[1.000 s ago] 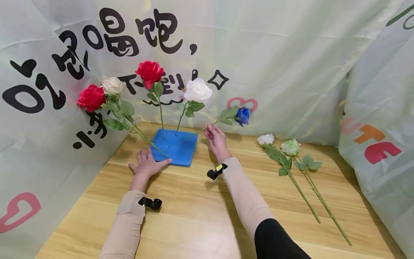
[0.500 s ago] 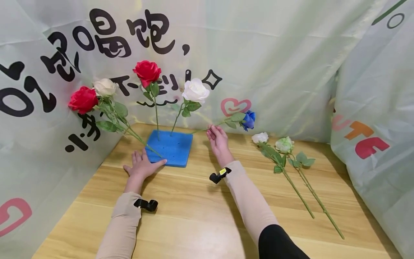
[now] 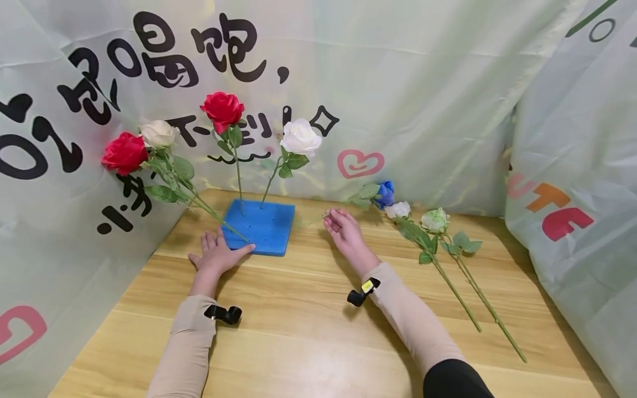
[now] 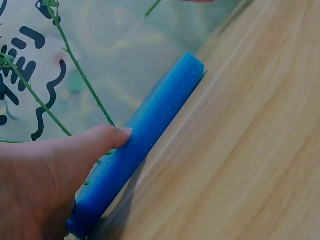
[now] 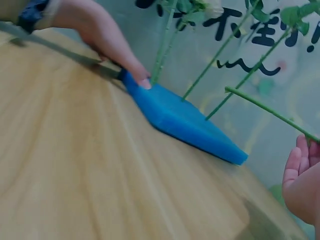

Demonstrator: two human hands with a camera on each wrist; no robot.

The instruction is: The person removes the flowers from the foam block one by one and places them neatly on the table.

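Observation:
My right hand (image 3: 348, 235) pinches the stem of a blue rose (image 3: 385, 194), held right of the blue foam block (image 3: 273, 229). In the right wrist view the cut end of this stem (image 5: 270, 111) points toward the block, apart from it. My left hand (image 3: 218, 258) lies at the block's near left corner, fingers spread and thumb (image 4: 107, 137) pressing on its edge. Standing in the foam are a red rose (image 3: 223, 110) and a white rose (image 3: 301, 137). Another red rose (image 3: 124, 153) and a cream rose (image 3: 158, 134) lean left, their stems meeting the block near my thumb.
On the right of the wooden table (image 3: 298, 331) lie a white rose (image 3: 398, 210) and a pale green rose (image 3: 434, 220), stems toward the near right. Fabric curtains (image 3: 423, 110) with printed lettering close off the back and sides.
My right hand has drawn the blue rose away from the foam, to the right and lower, so its stem end is off the block. My left hand has stayed at the block's corner.

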